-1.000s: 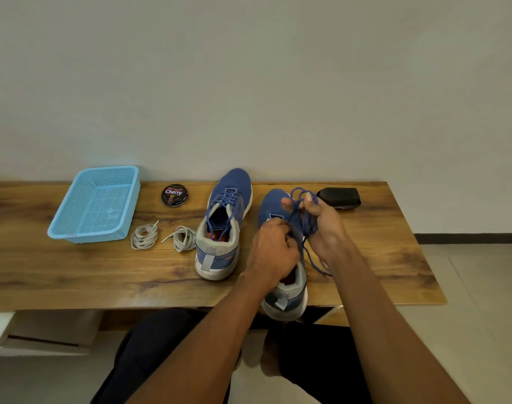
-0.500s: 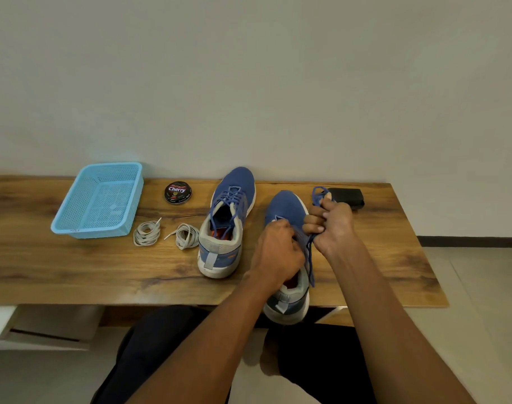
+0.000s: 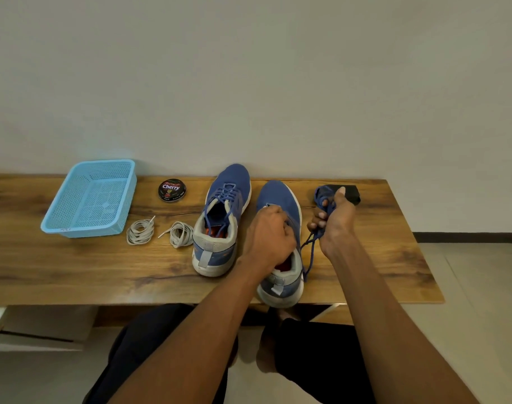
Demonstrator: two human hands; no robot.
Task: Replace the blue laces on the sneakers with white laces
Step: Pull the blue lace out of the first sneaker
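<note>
Early going — blue lace (image 3: 321,225) mostly stripped from right sneaker (image 3: 281,228), bunched in right hand (image 3: 334,225) grip; left hand (image 3: 267,234) curled on tongue. Left sneaker (image 3: 219,217) laced blue. Two white laces (image 3: 141,231) coiled untouched on table (image 3: 74,266).

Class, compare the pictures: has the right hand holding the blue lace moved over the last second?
Yes. The right hand, gripping the blue lace, has swung rightward, off the right sneaker's toe and toward the black box.

The wooden table (image 3: 74,266) bears a basket (image 3: 88,199), polish tin (image 3: 172,190), two white laces (image 3: 140,231), two sneakers (image 3: 219,220).
</note>
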